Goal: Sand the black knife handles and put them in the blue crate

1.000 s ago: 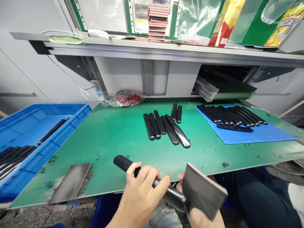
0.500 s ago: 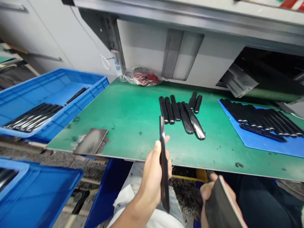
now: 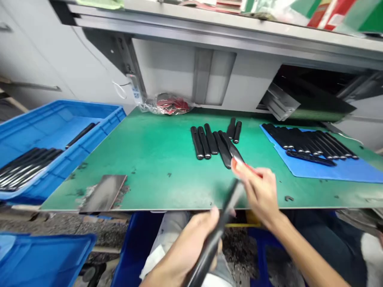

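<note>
My left hand (image 3: 191, 247) is closed round a long black handle (image 3: 220, 223), held slantwise below the front edge of the green mat (image 3: 155, 159). My right hand (image 3: 260, 195) is over the mat's front edge, touching or just beside the handle's upper end. It is smeared by motion, with a red streak at its fingertips, so its grip is unclear. Just beyond it, several black handles (image 3: 214, 143) lie in a row on the mat.
A blue sheet (image 3: 329, 171) at the right carries several more black handles (image 3: 308, 143). A blue crate (image 3: 60, 119) at the left holds black pieces (image 3: 26, 167). A worn grey abrasive sheet (image 3: 104, 193) lies at the mat's front left. Another blue crate (image 3: 42, 259) sits lower left.
The handle in my left hand has tilted from upright to slanting right. My right hand has risen from below the table edge to the handle's top; the grey pad it held no longer shows.
</note>
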`<state>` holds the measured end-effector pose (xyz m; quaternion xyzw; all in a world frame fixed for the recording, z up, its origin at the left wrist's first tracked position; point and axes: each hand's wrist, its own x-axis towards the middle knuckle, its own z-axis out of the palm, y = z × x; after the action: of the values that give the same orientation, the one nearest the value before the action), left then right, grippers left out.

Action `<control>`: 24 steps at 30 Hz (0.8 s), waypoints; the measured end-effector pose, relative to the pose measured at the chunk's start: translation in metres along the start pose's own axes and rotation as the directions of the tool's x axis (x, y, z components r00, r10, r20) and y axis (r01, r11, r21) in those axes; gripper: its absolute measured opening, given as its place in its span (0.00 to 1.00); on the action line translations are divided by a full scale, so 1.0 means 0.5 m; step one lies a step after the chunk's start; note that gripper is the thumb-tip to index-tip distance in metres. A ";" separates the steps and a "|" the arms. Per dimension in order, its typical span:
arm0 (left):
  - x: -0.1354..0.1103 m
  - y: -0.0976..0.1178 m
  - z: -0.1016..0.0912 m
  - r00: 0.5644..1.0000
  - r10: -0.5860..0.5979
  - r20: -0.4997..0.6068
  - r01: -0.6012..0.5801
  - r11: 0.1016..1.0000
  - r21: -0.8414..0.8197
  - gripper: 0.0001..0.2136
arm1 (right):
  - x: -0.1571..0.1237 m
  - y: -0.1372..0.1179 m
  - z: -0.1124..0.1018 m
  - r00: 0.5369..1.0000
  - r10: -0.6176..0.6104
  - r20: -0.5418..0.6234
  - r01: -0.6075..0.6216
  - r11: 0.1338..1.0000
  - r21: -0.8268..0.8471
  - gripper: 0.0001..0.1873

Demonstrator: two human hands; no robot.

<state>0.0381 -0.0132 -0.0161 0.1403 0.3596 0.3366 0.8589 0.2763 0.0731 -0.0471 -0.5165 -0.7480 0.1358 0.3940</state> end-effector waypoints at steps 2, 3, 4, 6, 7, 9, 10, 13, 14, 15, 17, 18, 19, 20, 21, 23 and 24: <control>-0.029 -0.004 -0.020 0.996 0.045 0.083 -0.049 0.998 0.046 0.28 | -0.015 -0.020 -0.021 0.999 -0.005 -0.047 0.004 0.999 -0.031 0.18; -0.036 -0.004 -0.029 0.990 0.103 0.093 -0.106 0.994 0.034 0.29 | -0.034 -0.038 -0.025 0.996 0.029 -0.081 -0.026 0.999 0.035 0.18; -0.038 -0.003 -0.036 0.983 0.164 0.084 -0.166 0.986 0.010 0.29 | -0.057 -0.060 -0.024 0.988 0.098 -0.122 -0.076 0.982 0.174 0.19; -0.029 -0.005 -0.042 0.966 0.256 0.034 -0.257 0.966 0.021 0.27 | -0.103 -0.103 -0.008 0.928 0.357 -0.106 -0.215 0.745 0.632 0.26; -0.021 -0.007 -0.040 0.956 0.293 0.005 -0.293 0.953 0.074 0.25 | -0.122 -0.120 0.003 0.877 0.480 -0.008 -0.258 0.485 0.835 0.30; -0.005 -0.017 -0.032 0.929 0.366 -0.051 -0.347 0.911 0.222 0.25 | -0.149 -0.143 0.026 0.794 0.550 0.258 -0.287 -0.035 0.957 0.29; 0.001 -0.023 -0.027 0.915 0.397 -0.077 -0.359 0.885 0.296 0.25 | -0.157 -0.148 0.034 0.766 0.532 0.361 -0.290 -0.215 0.932 0.25; 0.006 -0.041 -0.013 0.910 0.400 -0.106 -0.322 0.846 0.425 0.28 | -0.161 -0.146 0.047 0.717 0.489 0.497 -0.238 -0.499 0.833 0.27; 0.006 -0.046 -0.010 0.914 0.391 -0.109 -0.304 0.837 0.456 0.27 | -0.159 -0.142 0.048 0.708 0.490 0.509 -0.210 -0.542 0.814 0.28; 0.005 -0.050 -0.007 0.914 0.391 -0.106 -0.296 0.823 0.486 0.26 | -0.158 -0.139 0.047 0.702 0.496 0.512 -0.187 -0.565 0.804 0.26; 0.007 -0.055 -0.003 0.912 0.401 -0.088 -0.300 0.796 0.526 0.24 | -0.159 -0.137 0.044 0.689 0.539 0.484 -0.173 -0.527 0.832 0.18; 0.008 -0.057 -0.001 0.911 0.407 -0.074 -0.308 0.787 0.534 0.24 | -0.160 -0.139 0.041 0.685 0.577 0.445 -0.174 -0.464 0.868 0.15; 0.010 -0.058 0.001 0.913 0.405 -0.057 -0.314 0.784 0.536 0.24 | -0.162 -0.143 0.036 0.684 0.619 0.386 -0.177 -0.373 0.911 0.13; 0.011 -0.060 0.003 0.918 0.395 -0.041 -0.314 0.786 0.533 0.25 | -0.165 -0.149 0.029 0.696 0.649 0.306 -0.177 -0.258 0.950 0.13; 0.011 -0.062 0.006 0.923 0.383 -0.028 -0.310 0.788 0.532 0.25 | -0.167 -0.157 0.021 0.713 0.662 0.230 -0.184 -0.139 0.973 0.14; 0.009 -0.065 0.010 0.931 0.366 -0.010 -0.299 0.775 0.556 0.25 | -0.169 -0.177 0.004 0.736 0.663 0.135 -0.237 0.065 0.969 0.20; 0.005 -0.067 0.012 0.932 0.363 -0.006 -0.292 0.759 0.582 0.24 | -0.169 -0.187 -0.005 0.740 0.664 0.109 -0.271 0.145 0.952 0.27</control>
<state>0.0595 -0.0359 -0.0295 0.4318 0.4640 0.3657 0.6816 0.2291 -0.0420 -0.0264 -0.4159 -0.2423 0.5639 0.6711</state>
